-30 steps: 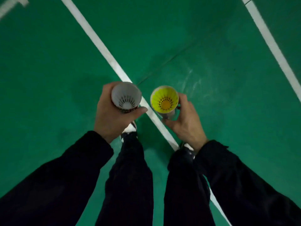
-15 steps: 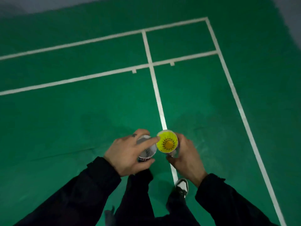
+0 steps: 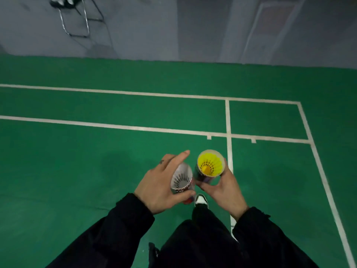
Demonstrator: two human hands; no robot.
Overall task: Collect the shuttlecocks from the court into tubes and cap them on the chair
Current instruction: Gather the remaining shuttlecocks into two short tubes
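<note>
Left hand (image 3: 159, 187) wraps tube (image 3: 182, 180) near top, thumb under, pointer finger sticking out straight. White birdie (image 3: 180, 180) sits inside.
Right hand (image 3: 222, 187) curls round second tube (image 3: 207, 171), fingers on lower side. Yellow birdie (image 3: 210, 165) inside, near open mouth.
Tubes side by side, just touching, both open, no caps seen.
Chair (image 3: 77, 18) far off by wall.
Tubes look light, thin, easy to squash: hold round middle, soft squeeze, keep mouths up so birdies stay in.
</note>
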